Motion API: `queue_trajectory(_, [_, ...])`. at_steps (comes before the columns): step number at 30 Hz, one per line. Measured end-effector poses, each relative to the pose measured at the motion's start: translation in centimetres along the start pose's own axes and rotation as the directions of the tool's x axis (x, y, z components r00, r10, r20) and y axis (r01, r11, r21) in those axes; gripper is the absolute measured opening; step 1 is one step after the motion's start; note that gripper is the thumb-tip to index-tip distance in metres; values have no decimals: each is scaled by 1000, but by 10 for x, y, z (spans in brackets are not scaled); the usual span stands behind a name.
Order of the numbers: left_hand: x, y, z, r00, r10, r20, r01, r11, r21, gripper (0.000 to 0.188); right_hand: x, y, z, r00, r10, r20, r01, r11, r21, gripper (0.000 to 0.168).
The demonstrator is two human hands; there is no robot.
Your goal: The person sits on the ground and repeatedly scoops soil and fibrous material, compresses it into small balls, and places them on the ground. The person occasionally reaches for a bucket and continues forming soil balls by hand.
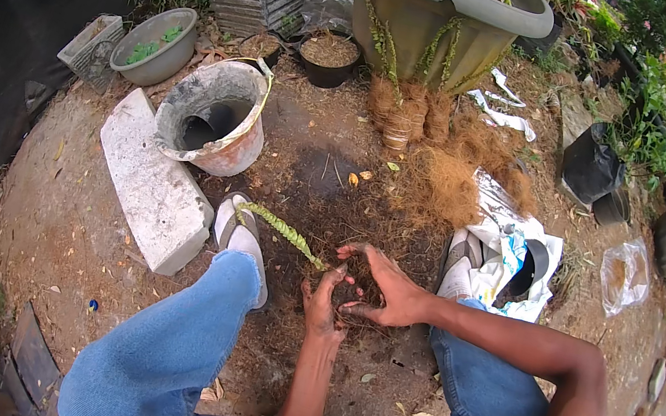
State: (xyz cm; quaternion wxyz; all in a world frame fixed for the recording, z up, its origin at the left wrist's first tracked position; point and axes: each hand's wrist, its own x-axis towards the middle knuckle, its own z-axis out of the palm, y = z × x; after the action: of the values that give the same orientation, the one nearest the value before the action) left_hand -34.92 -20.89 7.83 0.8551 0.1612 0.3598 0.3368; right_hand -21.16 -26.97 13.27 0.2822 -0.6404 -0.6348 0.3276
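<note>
Between my feet, my left hand (324,303) holds the lower end of a green plant cutting (285,232), whose leafy stem points up and to the left. My right hand (388,291) is curved beside it, fingers spread around dark, fibrous matter at the cutting's base. Soil marks both hands. Loose brown coir fibre (447,185) lies beyond my right hand, near a white plastic bag (515,257). Several fibre-wrapped root bundles (399,119) with leafy stems lean against a large plastic planter (434,32).
A cement-crusted bucket (243,149) and a pale concrete block (153,183) stand to the left. Small black pots (326,66) and a grey basin (156,53) are farther back. To the right are a black grow bag (594,160) and a clear plastic bag (625,276).
</note>
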Motion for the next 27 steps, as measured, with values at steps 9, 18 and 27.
queue_trajectory(9, [1, 13, 1, 997, 79, 17, -80, 992, 95, 20, 2, -3, -3, 996, -46, -70, 55, 989, 134, 77])
queue_trajectory(18, [15, -10, -17, 994, -32, 105, 48, 986, -160, 23, -3, -7, 14, 996, -11, -85, 1, 994, -113, 70])
queue_trajectory(27, [6, 2, -7, 994, 79, -72, -76, 996, 48, 28, -6, -10, 17, 983, 49, -175, -74, 988, -136, 69])
